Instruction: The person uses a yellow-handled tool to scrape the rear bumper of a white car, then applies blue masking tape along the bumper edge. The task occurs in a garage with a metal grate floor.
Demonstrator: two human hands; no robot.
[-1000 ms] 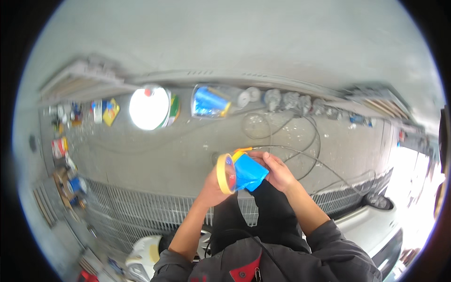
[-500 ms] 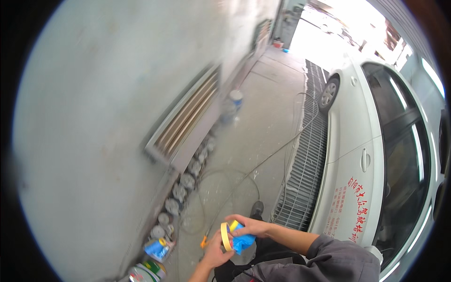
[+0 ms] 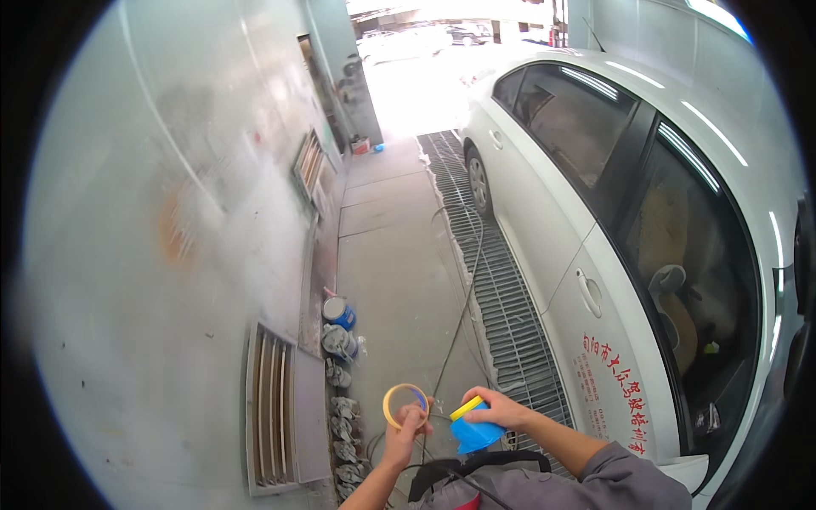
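My left hand [image 3: 406, 428] is closed on a roll of yellow masking tape [image 3: 388, 408], held upright so that its round opening shows, with the fingers at its lower right rim. A short way to the right, my right hand [image 3: 505, 413] grips a roll of masking film [image 3: 478, 436]. Blue plastic hangs in loose folds from that roll, and a yellow band [image 3: 466, 409] runs along its top. The two rolls are apart, both in front of my waist. The right fingertips are partly hidden behind the film.
To the right stands a white car [image 3: 552, 280], doors closed. A metal floor grate [image 3: 501, 293] runs alongside it, with a hose [image 3: 463, 310] across it. Paint cans [image 3: 338, 313] and several dusty round items line the left wall below a slatted vent [image 3: 274, 408]. Bright daylight fills the opening ahead.
My hands have moved apart: the tape roll, earlier against the blue film, is now separate on the left. My view has turned right and lifted, showing more of the car.
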